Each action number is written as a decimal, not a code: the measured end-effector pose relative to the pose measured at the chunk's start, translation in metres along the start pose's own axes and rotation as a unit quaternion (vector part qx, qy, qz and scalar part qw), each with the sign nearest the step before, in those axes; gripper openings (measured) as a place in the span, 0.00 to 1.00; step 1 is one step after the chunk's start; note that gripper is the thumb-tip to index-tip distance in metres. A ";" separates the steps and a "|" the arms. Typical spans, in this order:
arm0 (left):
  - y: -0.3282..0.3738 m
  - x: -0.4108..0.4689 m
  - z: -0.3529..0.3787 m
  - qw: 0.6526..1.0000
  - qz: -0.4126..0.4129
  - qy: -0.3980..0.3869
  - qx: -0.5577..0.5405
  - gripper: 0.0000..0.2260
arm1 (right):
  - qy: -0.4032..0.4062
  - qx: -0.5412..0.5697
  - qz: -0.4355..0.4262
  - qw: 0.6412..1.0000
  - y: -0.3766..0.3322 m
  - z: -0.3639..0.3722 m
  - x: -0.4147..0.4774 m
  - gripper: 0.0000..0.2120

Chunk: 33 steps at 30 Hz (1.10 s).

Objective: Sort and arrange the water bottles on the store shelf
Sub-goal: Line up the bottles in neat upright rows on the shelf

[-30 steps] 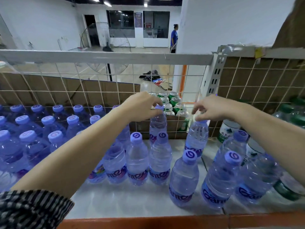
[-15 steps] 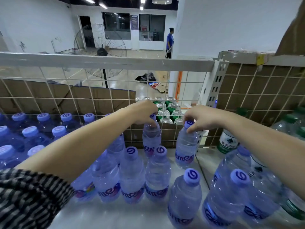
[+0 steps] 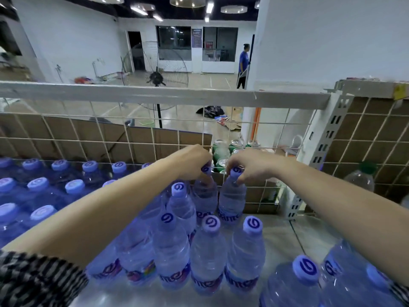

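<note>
The shelf (image 3: 278,238) is a pale flat board that runs under the fingers and toward the person. Its wire back (image 3: 106,138) stands just behind the fingers, so nothing can go further than this. Far to the left of the fingers there is a big block of bottles (image 3: 42,191) with purple caps, packed in tight rows. Nearer to the person than the fingers stands a short front row (image 3: 208,253). Under the right forearm some loose bottles (image 3: 294,282) stand out of line, and I think they are not sorted yet. Beyond the wire, right behind the fingers, are green cans (image 3: 221,152).

Directly below the fingers two bottles stand upright and close together against the wire. The left hand (image 3: 191,161) holds the left bottle (image 3: 204,196) and the right hand (image 3: 251,166) holds the right bottle (image 3: 232,197). On each hand the fingers are curled down and pinch the purple cap from above, the left cap (image 3: 206,169) and the right cap (image 3: 236,170).

I judge they are held by the top because the front row blocks the way to the bodies. This grip also lets each bottle be steered into the back row beside the block.
</note>
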<state>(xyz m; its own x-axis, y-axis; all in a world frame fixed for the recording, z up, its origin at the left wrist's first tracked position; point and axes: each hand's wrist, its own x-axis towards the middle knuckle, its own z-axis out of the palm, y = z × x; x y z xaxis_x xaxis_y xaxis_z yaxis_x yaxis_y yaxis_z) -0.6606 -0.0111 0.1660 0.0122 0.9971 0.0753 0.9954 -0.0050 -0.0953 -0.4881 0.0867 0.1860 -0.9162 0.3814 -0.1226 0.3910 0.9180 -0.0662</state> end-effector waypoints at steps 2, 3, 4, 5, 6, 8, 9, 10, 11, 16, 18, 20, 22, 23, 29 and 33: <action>0.001 0.001 0.007 1.000 -0.016 -0.004 -0.010 0.16 | 0.016 0.002 0.010 1.000 -0.001 0.003 0.003 0.16; 0.001 0.001 0.007 1.000 -0.024 -0.003 -0.020 0.19 | 0.028 -0.002 0.014 1.000 -0.001 0.006 0.004 0.16; 0.001 0.001 0.005 0.999 -0.032 -0.005 -0.030 0.22 | 0.040 -0.006 0.021 0.999 -0.001 0.009 0.005 0.15; 0.001 0.001 0.004 0.999 -0.037 -0.004 -0.039 0.24 | 0.051 -0.009 0.031 0.998 -0.002 0.011 0.006 0.16; 0.002 0.000 0.003 0.998 -0.040 -0.002 -0.044 0.25 | 0.058 -0.012 0.042 0.997 -0.002 0.013 0.008 0.17; 0.002 0.000 0.004 0.998 -0.040 0.001 -0.044 0.25 | 0.058 -0.012 0.063 0.996 -0.001 0.015 0.010 0.20; 0.002 0.000 0.005 0.998 -0.039 0.002 -0.044 0.25 | 0.054 -0.009 0.069 0.996 0.000 0.015 0.010 0.20; 0.002 -0.001 0.006 0.998 -0.037 0.004 -0.046 0.24 | 0.051 -0.007 0.073 0.996 0.001 0.015 0.010 0.20; 0.002 -0.001 0.007 0.998 -0.035 0.007 -0.050 0.23 | 0.051 -0.011 0.079 0.995 0.002 0.014 0.010 0.19; 0.003 -0.006 0.006 0.997 -0.034 0.031 -0.059 0.23 | 0.080 -0.054 0.106 0.990 0.001 0.019 0.011 0.26; 0.007 -0.006 0.005 0.997 -0.041 0.036 -0.049 0.24 | 0.080 -0.056 0.108 0.989 -0.001 0.021 0.011 0.24; 0.012 -0.005 0.005 0.997 -0.052 0.036 -0.042 0.25 | 0.077 -0.049 0.110 0.990 -0.001 0.023 0.010 0.22; 0.016 -0.003 0.004 0.997 -0.063 0.040 -0.035 0.23 | 0.075 -0.038 0.115 0.990 0.001 0.025 0.007 0.21; 0.017 -0.003 0.004 0.996 -0.067 0.043 -0.035 0.22 | 0.072 -0.031 0.119 0.990 0.002 0.025 0.004 0.20; 0.024 -0.013 -0.016 0.997 -0.076 0.014 0.028 0.19 | 0.029 0.000 0.121 0.992 0.002 -0.002 -0.050 0.25; 0.061 -0.016 -0.048 0.994 -0.052 0.087 0.045 0.20 | 0.045 0.048 0.149 0.987 0.015 -0.034 -0.122 0.18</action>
<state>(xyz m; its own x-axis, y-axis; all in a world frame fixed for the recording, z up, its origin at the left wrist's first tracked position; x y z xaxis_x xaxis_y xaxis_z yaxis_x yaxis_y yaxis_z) -0.5954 -0.0316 0.2070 -0.0672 0.9636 0.2586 0.9797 0.1128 -0.1655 -0.3730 0.0579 0.2337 -0.7616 0.6451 -0.0619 0.6469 0.7507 -0.1344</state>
